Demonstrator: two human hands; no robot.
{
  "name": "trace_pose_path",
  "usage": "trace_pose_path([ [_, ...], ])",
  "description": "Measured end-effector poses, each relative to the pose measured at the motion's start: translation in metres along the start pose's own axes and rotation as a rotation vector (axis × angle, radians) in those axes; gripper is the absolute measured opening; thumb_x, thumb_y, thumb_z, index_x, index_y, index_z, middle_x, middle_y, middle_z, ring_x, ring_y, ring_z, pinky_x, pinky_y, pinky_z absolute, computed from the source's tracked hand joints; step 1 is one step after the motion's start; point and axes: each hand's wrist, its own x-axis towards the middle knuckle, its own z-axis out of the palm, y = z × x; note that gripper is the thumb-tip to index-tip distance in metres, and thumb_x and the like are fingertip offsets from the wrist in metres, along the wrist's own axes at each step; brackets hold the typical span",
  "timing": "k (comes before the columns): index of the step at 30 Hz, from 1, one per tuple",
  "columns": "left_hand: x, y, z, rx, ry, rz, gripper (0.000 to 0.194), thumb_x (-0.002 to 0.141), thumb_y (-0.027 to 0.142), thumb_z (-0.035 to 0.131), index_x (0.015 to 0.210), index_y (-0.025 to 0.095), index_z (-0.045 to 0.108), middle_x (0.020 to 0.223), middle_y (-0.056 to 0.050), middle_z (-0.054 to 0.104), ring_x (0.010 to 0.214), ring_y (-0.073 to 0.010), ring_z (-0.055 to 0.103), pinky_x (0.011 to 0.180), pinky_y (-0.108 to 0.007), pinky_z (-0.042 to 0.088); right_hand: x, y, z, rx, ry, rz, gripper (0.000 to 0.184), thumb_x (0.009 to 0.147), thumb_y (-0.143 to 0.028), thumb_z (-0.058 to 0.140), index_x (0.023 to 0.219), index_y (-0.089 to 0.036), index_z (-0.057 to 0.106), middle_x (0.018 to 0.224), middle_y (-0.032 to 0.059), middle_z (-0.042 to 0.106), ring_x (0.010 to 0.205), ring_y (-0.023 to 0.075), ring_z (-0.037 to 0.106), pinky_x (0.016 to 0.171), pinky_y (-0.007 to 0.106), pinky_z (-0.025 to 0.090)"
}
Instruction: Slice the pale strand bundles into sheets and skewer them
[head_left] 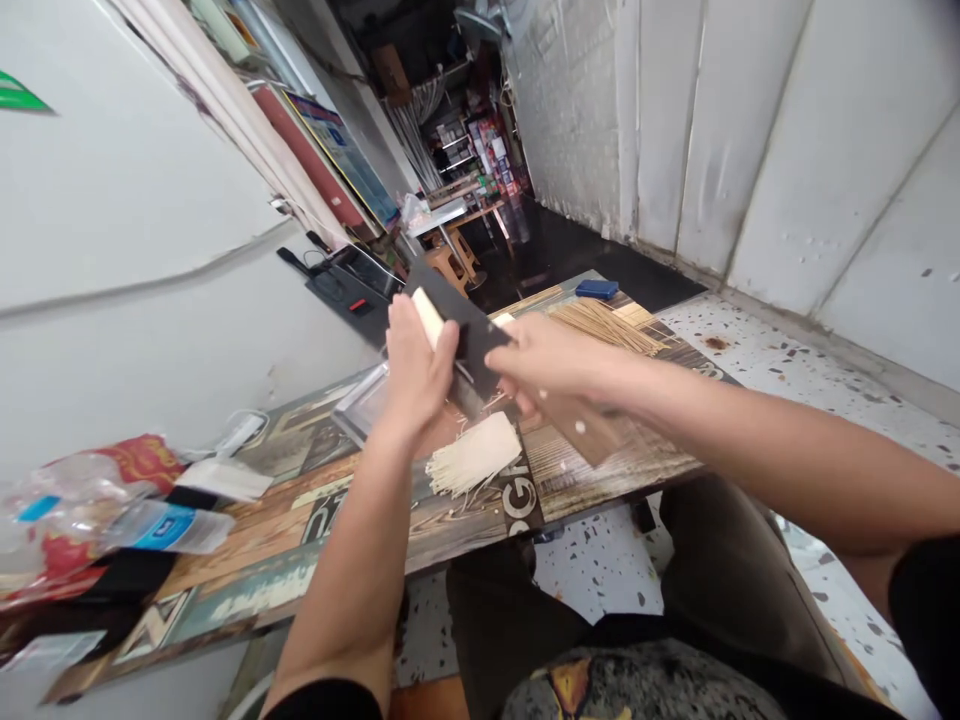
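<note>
From the head view, the left hand (417, 372) pinches a pale, smooth block (429, 318), maybe to keep it steady near the blade; the right hand (541, 355) wraps around a wide, dark knife (471, 322) with a brown wooden handle; pale thin strands (478, 453) lie on the wood-patterned surface (637, 455); its letters include "N" and "G".

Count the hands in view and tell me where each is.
2. The left hand is at a pale block, beside the blade of the cleaver; the right hand is around the cleaver's handle. No others show.
</note>
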Motion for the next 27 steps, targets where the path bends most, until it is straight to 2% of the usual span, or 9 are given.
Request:
trace_pose_path([
  [3, 0.045, -0.014, 0.026, 0.04, -0.072, -0.073, 0.074, 0.089, 0.065, 0.029, 0.145, 0.017, 0.024, 0.154, -0.015, 0.021, 0.145, -0.0281, 0.008, 0.116, -0.047, 0.009, 0.035, 0.01, -0.026, 0.114, 0.035, 0.017, 0.019, 0.086, -0.012, 0.05, 0.068, -0.017, 0.044, 0.047, -0.0043, 0.053, 0.036, 0.0067, 0.048, 0.039, 0.016, 0.043],
  [6, 0.07, -0.025, 0.067, 0.084, -0.193, -0.147, 0.076, 0.089, 0.065, 0.026, 0.145, 0.014, 0.022, 0.155, -0.017, 0.02, 0.144, -0.0293, 0.008, 0.115, -0.049, 0.01, 0.067, 0.04, -0.046, 0.199, 0.053, 0.117, 0.017, 0.089, -0.014, 0.048, 0.072, -0.017, 0.045, 0.048, -0.0048, 0.053, 0.036, 0.0063, 0.048, 0.04, 0.015, 0.042],
  [11, 0.069, -0.034, 0.133, 0.167, -0.356, -0.229, 0.075, 0.091, 0.057, 0.022, 0.145, 0.005, 0.021, 0.153, -0.022, 0.02, 0.143, -0.0311, 0.015, 0.114, -0.051, 0.014, 0.091, 0.094, -0.061, 0.24, 0.113, 0.222, 0.018, 0.089, -0.016, 0.049, 0.072, -0.018, 0.043, 0.048, -0.0049, 0.051, 0.036, 0.0069, 0.046, 0.041, 0.018, 0.042],
  [16, 0.065, -0.038, 0.167, 0.236, -0.412, -0.252, 0.073, 0.091, 0.057, 0.021, 0.142, 0.007, 0.029, 0.152, -0.02, 0.025, 0.142, -0.0309, 0.019, 0.114, -0.055, 0.008, 0.076, 0.105, -0.087, 0.243, 0.222, 0.276, 0.018, 0.086, -0.016, 0.052, 0.071, -0.019, 0.043, 0.047, -0.0033, 0.05, 0.037, 0.0094, 0.046, 0.038, 0.021, 0.041],
  [19, 0.07, -0.032, 0.163, 0.274, -0.451, -0.284, 0.082, 0.087, 0.064, 0.027, 0.144, 0.006, 0.026, 0.153, -0.02, 0.021, 0.143, -0.0317, 0.014, 0.113, -0.057, -0.003, 0.041, 0.103, -0.104, 0.217, 0.343, 0.275, 0.016, 0.086, -0.015, 0.049, 0.072, -0.021, 0.042, 0.046, -0.0046, 0.047, 0.035, 0.0096, 0.044, 0.035, 0.021, 0.039],
  [20, 0.07, -0.029, 0.156, 0.29, -0.435, -0.269, 0.083, 0.086, 0.065, 0.028, 0.146, 0.007, 0.023, 0.154, -0.019, 0.018, 0.144, -0.0309, 0.012, 0.113, -0.057, -0.006, 0.026, 0.103, -0.106, 0.206, 0.378, 0.254, 0.016, 0.086, -0.015, 0.048, 0.072, -0.021, 0.041, 0.046, -0.0049, 0.047, 0.035, 0.0094, 0.044, 0.035, 0.021, 0.039],
  [22, 0.06, -0.022, 0.135, 0.319, -0.353, -0.179, 0.081, 0.088, 0.064, 0.026, 0.148, 0.01, 0.016, 0.156, -0.015, 0.014, 0.145, -0.0279, 0.007, 0.112, -0.056, -0.008, -0.009, 0.108, -0.102, 0.219, 0.341, 0.203, 0.018, 0.087, -0.019, 0.047, 0.07, -0.021, 0.041, 0.047, -0.0042, 0.048, 0.034, 0.0092, 0.045, 0.035, 0.021, 0.04],
  [24, 0.034, -0.015, 0.107, 0.313, -0.295, -0.06, 0.077, 0.091, 0.061, 0.022, 0.149, 0.012, 0.012, 0.157, -0.013, 0.013, 0.145, -0.0254, 0.006, 0.114, -0.054, -0.003, -0.044, 0.118, -0.088, 0.255, 0.248, 0.233, 0.021, 0.089, -0.028, 0.047, 0.071, -0.02, 0.043, 0.048, -0.004, 0.049, 0.035, 0.0092, 0.046, 0.036, 0.022, 0.043],
  [27, -0.03, -0.006, 0.071, 0.293, -0.442, -0.032, 0.081, 0.089, 0.066, 0.023, 0.149, 0.013, 0.012, 0.157, -0.015, 0.013, 0.145, -0.0278, 0.008, 0.115, -0.053, 0.007, -0.085, 0.138, -0.054, 0.313, 0.177, 0.316, 0.023, 0.087, -0.038, 0.05, 0.075, -0.02, 0.043, 0.055, -0.0041, 0.053, 0.037, 0.0086, 0.048, 0.037, 0.023, 0.046],
])
